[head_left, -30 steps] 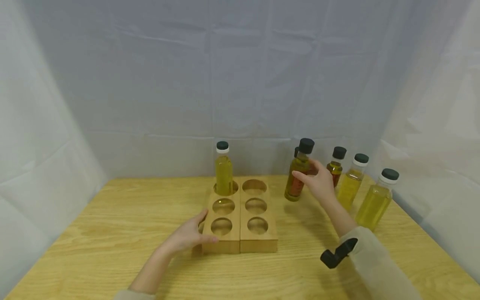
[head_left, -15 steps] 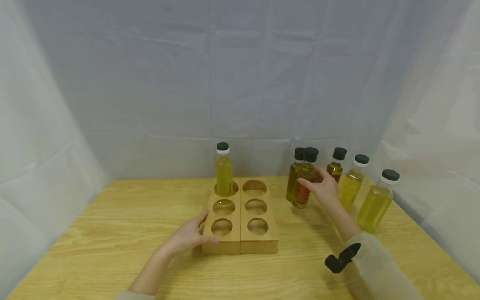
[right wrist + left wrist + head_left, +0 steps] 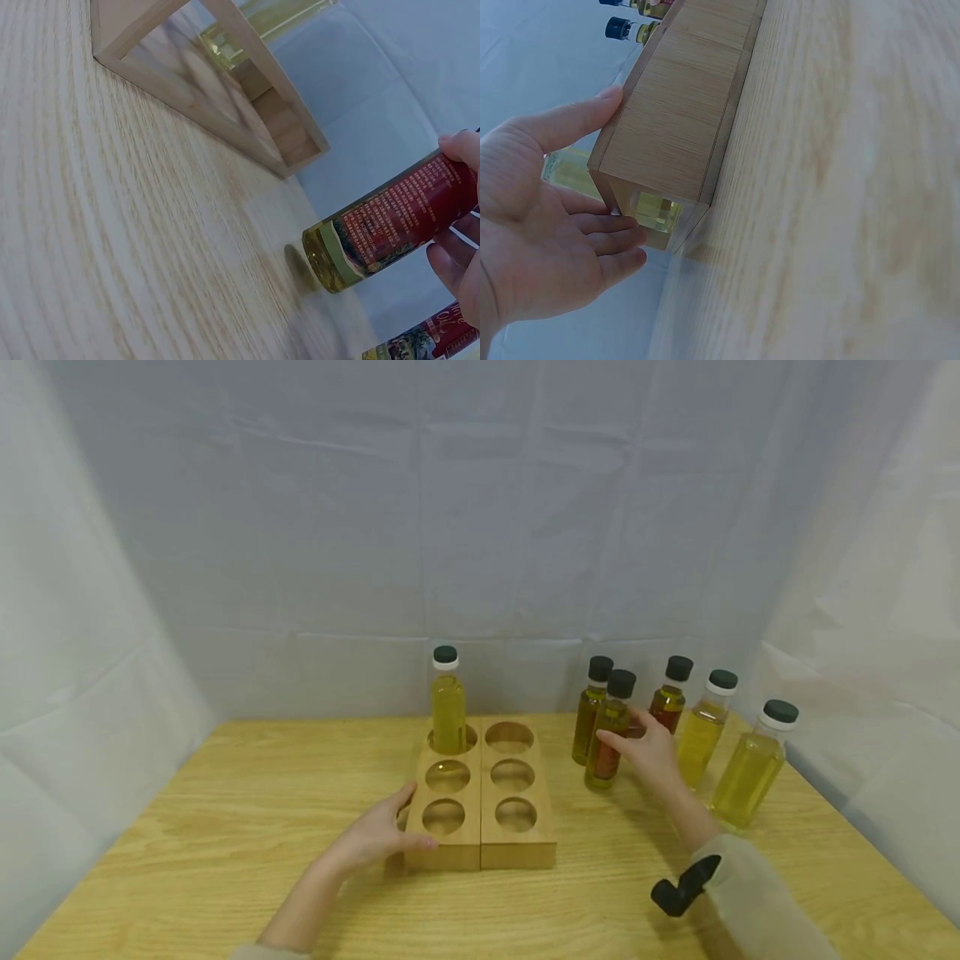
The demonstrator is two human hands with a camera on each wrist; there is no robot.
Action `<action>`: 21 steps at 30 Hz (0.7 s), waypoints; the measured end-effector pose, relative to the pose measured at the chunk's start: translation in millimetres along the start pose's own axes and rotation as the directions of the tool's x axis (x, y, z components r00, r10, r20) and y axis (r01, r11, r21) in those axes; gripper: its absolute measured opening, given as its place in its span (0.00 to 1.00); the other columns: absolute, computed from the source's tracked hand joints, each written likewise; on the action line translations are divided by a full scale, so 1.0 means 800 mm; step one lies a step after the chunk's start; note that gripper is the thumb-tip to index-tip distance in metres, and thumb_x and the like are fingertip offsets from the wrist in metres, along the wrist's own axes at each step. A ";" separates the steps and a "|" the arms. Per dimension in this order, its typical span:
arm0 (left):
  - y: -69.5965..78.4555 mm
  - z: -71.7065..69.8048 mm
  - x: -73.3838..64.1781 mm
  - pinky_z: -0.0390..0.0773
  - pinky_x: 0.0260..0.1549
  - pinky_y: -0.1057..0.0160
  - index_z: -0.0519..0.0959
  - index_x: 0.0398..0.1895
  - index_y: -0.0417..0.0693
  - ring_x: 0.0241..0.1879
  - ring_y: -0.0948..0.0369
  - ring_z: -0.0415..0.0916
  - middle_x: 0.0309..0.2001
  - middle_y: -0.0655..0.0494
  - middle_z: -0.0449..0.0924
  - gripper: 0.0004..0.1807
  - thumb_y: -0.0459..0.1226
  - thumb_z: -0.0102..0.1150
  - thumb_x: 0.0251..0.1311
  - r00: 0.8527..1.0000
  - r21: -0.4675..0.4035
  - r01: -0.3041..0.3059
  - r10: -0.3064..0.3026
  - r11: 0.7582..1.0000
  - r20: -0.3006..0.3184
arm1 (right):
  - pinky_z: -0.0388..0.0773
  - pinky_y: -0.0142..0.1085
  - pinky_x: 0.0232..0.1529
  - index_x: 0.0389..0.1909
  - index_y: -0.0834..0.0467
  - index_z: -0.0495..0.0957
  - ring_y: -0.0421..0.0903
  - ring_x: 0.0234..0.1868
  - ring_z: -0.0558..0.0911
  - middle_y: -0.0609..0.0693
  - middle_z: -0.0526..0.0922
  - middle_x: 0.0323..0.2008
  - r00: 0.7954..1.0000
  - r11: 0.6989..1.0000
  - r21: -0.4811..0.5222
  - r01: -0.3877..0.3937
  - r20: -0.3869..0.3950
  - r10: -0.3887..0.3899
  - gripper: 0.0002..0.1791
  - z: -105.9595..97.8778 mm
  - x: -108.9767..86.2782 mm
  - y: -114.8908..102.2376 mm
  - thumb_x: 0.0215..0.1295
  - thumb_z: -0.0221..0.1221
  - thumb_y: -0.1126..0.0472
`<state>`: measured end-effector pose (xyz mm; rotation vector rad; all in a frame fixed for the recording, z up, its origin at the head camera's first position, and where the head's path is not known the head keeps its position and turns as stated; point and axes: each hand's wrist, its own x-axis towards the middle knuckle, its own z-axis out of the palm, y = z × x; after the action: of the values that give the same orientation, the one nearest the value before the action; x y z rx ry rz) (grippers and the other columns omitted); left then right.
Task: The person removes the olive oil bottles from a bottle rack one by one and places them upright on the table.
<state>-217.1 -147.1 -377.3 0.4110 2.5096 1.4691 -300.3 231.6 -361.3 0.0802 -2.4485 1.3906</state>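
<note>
In the head view, my right hand [image 3: 648,756] grips a dark-capped oil bottle [image 3: 609,739] with a red label. The right wrist view shows this bottle's base [image 3: 326,259] slightly off the table, with its shadow beside it. Close behind is a similar dark-capped bottle [image 3: 591,718]. My left hand [image 3: 375,831] rests at the near left corner of a wooden bottle rack [image 3: 517,854] with round holes; in the left wrist view its thumb [image 3: 585,118] lies along the top edge, and its fingers touch the open side. A pale oil bottle [image 3: 448,714] stands in the rack's far left hole.
To the right of the held bottle stand another dark-capped bottle [image 3: 669,693] and two pale oil bottles, one [image 3: 701,735] behind the other [image 3: 748,772]. White sheeting [image 3: 480,543] rises behind the wooden table [image 3: 285,785].
My right hand has brought the gripped oil bottle down and toward me, slightly rightward. The similar bottle behind it is now mostly visible. My left hand has stayed on the rack.
</note>
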 end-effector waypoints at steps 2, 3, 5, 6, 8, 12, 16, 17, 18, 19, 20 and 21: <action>0.000 0.000 0.000 0.48 0.62 0.40 0.44 0.69 0.27 0.67 0.37 0.43 0.68 0.30 0.47 0.57 0.42 0.71 0.45 1.000 -0.005 0.003 -0.003 1.000 0.002 | 0.74 0.47 0.48 0.61 0.64 0.67 0.56 0.49 0.75 0.63 0.76 0.50 1.000 1.000 0.000 -0.002 0.003 0.002 0.37 0.001 -0.001 0.002 0.54 0.66 0.50; 0.000 0.001 0.000 0.48 0.62 0.40 0.44 0.69 0.27 0.67 0.37 0.43 0.68 0.30 0.47 0.57 0.43 0.71 0.45 1.000 -0.007 0.005 -0.005 1.000 0.003 | 0.74 0.47 0.48 0.61 0.64 0.67 0.56 0.50 0.75 0.63 0.76 0.50 1.000 1.000 -0.001 -0.002 0.004 0.002 0.37 0.001 -0.001 0.003 0.54 0.66 0.50; 0.000 0.001 0.000 0.48 0.62 0.39 0.44 0.69 0.27 0.67 0.37 0.43 0.68 0.30 0.47 0.56 0.43 0.71 0.46 1.000 -0.009 0.010 -0.010 1.000 0.005 | 0.73 0.47 0.49 0.61 0.64 0.67 0.57 0.50 0.75 0.63 0.76 0.50 1.000 1.000 -0.005 0.001 0.004 -0.001 0.37 0.002 -0.002 0.005 0.53 0.67 0.50; 0.000 0.001 -0.001 0.48 0.62 0.39 0.44 0.69 0.27 0.67 0.37 0.43 0.68 0.30 0.47 0.56 0.43 0.71 0.46 1.000 -0.009 0.012 -0.012 1.000 0.006 | 0.73 0.47 0.49 0.61 0.64 0.67 0.56 0.50 0.76 0.63 0.76 0.50 1.000 1.000 -0.007 0.005 0.004 -0.005 0.37 0.002 -0.002 0.005 0.53 0.67 0.50; -0.001 0.002 -0.001 0.48 0.62 0.39 0.44 0.69 0.28 0.67 0.37 0.43 0.68 0.31 0.47 0.56 0.43 0.71 0.46 1.000 -0.009 0.015 -0.015 1.000 0.007 | 0.73 0.46 0.48 0.60 0.64 0.68 0.56 0.49 0.76 0.63 0.77 0.49 1.000 1.000 -0.011 0.016 0.002 -0.016 0.36 0.003 -0.002 0.007 0.53 0.67 0.51; 0.000 0.002 -0.002 0.47 0.62 0.39 0.44 0.69 0.28 0.67 0.37 0.43 0.68 0.31 0.46 0.57 0.43 0.71 0.46 1.000 -0.003 0.015 -0.015 1.000 0.004 | 0.74 0.45 0.47 0.58 0.63 0.70 0.55 0.47 0.77 0.63 0.78 0.47 1.000 0.999 -0.016 0.029 -0.005 -0.029 0.33 0.004 -0.003 0.011 0.53 0.67 0.52; 0.001 0.002 -0.002 0.47 0.62 0.40 0.45 0.69 0.28 0.67 0.37 0.43 0.69 0.31 0.46 0.57 0.44 0.71 0.45 1.000 0.006 0.014 -0.014 1.000 0.000 | 0.74 0.44 0.47 0.58 0.65 0.70 0.56 0.47 0.77 0.64 0.78 0.47 1.000 1.000 0.001 0.017 -0.014 -0.017 0.33 0.006 -0.003 0.015 0.53 0.67 0.54; 0.001 0.002 -0.002 0.47 0.62 0.40 0.45 0.69 0.28 0.67 0.37 0.43 0.69 0.31 0.46 0.57 0.45 0.71 0.45 1.000 0.004 0.014 -0.014 1.000 0.001 | 0.74 0.45 0.47 0.58 0.65 0.70 0.56 0.48 0.77 0.64 0.78 0.48 1.000 1.000 0.007 0.012 -0.014 -0.012 0.33 0.006 -0.003 0.015 0.54 0.67 0.54; 0.001 0.002 -0.002 0.47 0.62 0.40 0.45 0.69 0.28 0.67 0.37 0.43 0.68 0.31 0.46 0.57 0.44 0.71 0.45 1.000 0.005 0.013 -0.013 1.000 0.000 | 0.74 0.45 0.48 0.59 0.65 0.69 0.56 0.48 0.77 0.65 0.77 0.48 1.000 1.000 0.015 0.007 -0.012 -0.007 0.34 0.005 -0.002 0.016 0.54 0.67 0.54; 0.001 0.002 -0.001 0.47 0.62 0.40 0.44 0.69 0.28 0.67 0.38 0.42 0.68 0.31 0.46 0.57 0.44 0.71 0.45 1.000 0.004 0.012 -0.012 1.000 -0.001 | 0.74 0.45 0.49 0.60 0.66 0.68 0.57 0.49 0.77 0.65 0.77 0.49 1.000 1.000 0.022 0.001 -0.007 -0.001 0.34 0.005 -0.002 0.016 0.54 0.67 0.54; 0.001 0.001 -0.001 0.47 0.62 0.40 0.44 0.69 0.28 0.67 0.38 0.42 0.69 0.31 0.46 0.57 0.44 0.71 0.45 1.000 0.003 0.012 -0.012 1.000 -0.001 | 0.74 0.46 0.49 0.60 0.66 0.67 0.57 0.49 0.76 0.65 0.76 0.50 1.000 1.000 0.029 -0.002 -0.003 0.002 0.35 0.005 -0.002 0.016 0.54 0.67 0.55; 0.001 0.001 0.000 0.47 0.62 0.40 0.44 0.69 0.27 0.67 0.37 0.42 0.68 0.31 0.46 0.57 0.43 0.71 0.45 1.000 -0.001 0.009 -0.009 1.000 -0.002 | 0.73 0.46 0.50 0.61 0.66 0.67 0.57 0.50 0.76 0.65 0.76 0.50 1.000 0.999 0.036 -0.005 0.003 0.004 0.35 0.005 -0.001 0.016 0.55 0.66 0.55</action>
<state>-216.6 -145.9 -377.0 0.3973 2.5088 1.4676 -303.0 235.1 -374.2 0.0849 -2.4277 1.4371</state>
